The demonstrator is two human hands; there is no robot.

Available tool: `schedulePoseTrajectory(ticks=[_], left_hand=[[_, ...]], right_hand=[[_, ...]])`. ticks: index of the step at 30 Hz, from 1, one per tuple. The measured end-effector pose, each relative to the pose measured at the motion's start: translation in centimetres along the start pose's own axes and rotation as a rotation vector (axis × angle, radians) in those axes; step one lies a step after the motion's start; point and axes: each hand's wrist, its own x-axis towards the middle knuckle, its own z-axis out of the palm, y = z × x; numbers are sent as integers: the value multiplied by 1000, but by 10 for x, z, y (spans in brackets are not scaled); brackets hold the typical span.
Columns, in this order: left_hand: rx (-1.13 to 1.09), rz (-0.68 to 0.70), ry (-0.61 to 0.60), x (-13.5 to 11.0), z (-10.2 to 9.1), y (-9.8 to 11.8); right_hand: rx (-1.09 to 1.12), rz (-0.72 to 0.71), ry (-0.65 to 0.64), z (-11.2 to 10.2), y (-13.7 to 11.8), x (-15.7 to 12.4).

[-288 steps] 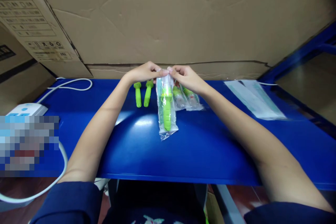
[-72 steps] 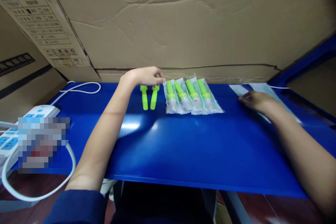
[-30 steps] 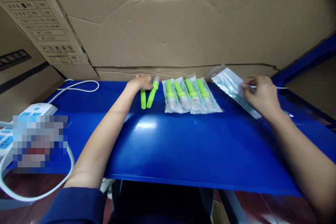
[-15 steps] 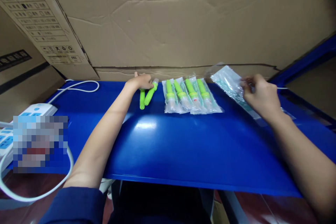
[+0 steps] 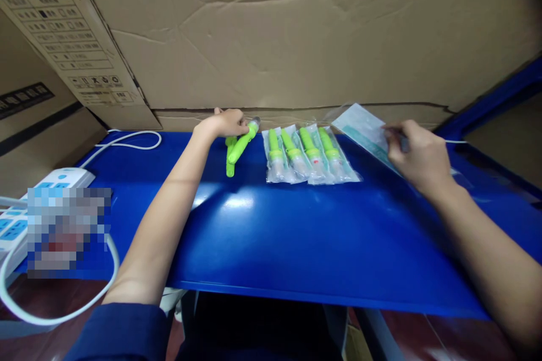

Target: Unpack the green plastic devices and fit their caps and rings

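Tilted further than before, one green stick [image 5: 242, 145] is pinched in our left hand [image 5: 228, 122], our right hand [image 5: 419, 153] pinching a plastic bag [image 5: 361, 127].

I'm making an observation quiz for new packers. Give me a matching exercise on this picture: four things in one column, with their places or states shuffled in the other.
Things:
1. Left hand
2. Right hand
3. Four bagged green pieces
4. Power strip

Places or states:
A. Pinching a flat bag
B. In a row on the blue table
C. White, with blue sockets
D. Holding an unbagged green piece

Pairs: 1-D, 2-A, 3-B, 4-C
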Motion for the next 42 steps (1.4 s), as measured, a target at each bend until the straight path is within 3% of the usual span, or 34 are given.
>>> schedulePoseTrajectory(ticks=[4,7,12,16,21,26,30,32,36,40,42], left_hand=[[-17,3,21,-11,-14,6],[-68,39,80,-25,-29,13],[-133,106,192,-46,-47,21],[-125,98,324,-57,-51,29],[-115,138,388,-63,-52,41],[-115,113,366,-64,-53,46],[-133,131,397,-64,-53,45],[-151,156,412,-64,-52,44],[-221,241,470,-61,-47,40],[-278,322,499,-53,-39,34],[-277,330,489,-50,-36,31]], right_hand=[[158,-38,76,-10,-14,0],[262,-32,57,-19,-32,5],[492,-83,-190,-17,-68,22],[669,69,-275,0,-101,31],[730,219,-517,9,-137,35],[786,204,-440,-1,-142,57],[694,203,-573,-12,-136,71],[633,233,-594,-14,-139,67],[669,296,-467,-12,-154,42],[678,283,-577,-13,-167,25],[606,244,-570,-15,-168,25]])
